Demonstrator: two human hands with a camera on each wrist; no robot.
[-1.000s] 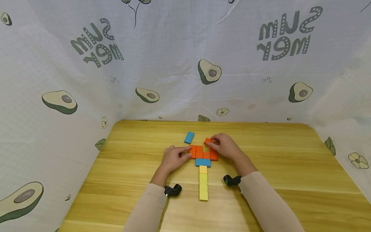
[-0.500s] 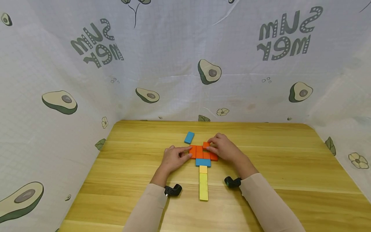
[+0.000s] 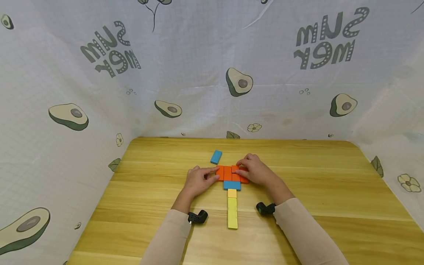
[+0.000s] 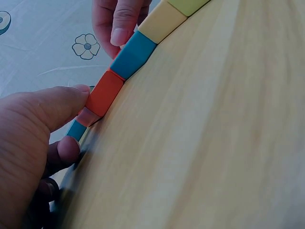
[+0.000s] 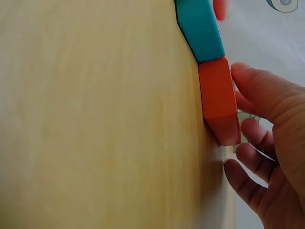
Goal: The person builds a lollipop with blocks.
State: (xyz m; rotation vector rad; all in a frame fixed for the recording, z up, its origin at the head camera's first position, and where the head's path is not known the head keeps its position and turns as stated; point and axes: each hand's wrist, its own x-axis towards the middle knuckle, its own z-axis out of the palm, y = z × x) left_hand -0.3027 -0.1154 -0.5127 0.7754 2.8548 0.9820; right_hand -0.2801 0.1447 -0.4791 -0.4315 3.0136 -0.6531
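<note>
Several flat orange blocks lie side by side in a row in the head view. My left hand (image 3: pixel 197 182) touches the leftmost orange block (image 3: pixel 220 173) with thumb and index finger at its outer edge. At the row's far side my right hand (image 3: pixel 256 170) pinches a small orange block (image 3: pixel 234 168), which sits just beyond another small orange block (image 3: pixel 236 177). Part of the rightmost orange block (image 3: pixel 244 180) is hidden under that hand. A blue block (image 3: pixel 232 185) lies crosswise against the row's near side, followed by a short pale yellow block (image 3: pixel 232 193) and a long yellow-green block (image 3: pixel 233 213).
A loose blue block (image 3: pixel 216 157) lies tilted on the wooden table (image 3: pixel 149 198), beyond the row. White cloth (image 3: pixel 198 73) printed with avocados hangs behind and at both sides of the table. Each wrist wears a small black camera.
My right hand has brought the small orange block left and toward me, turning it straight, into the gap between the taller orange blocks. The left hand has stayed in place.
</note>
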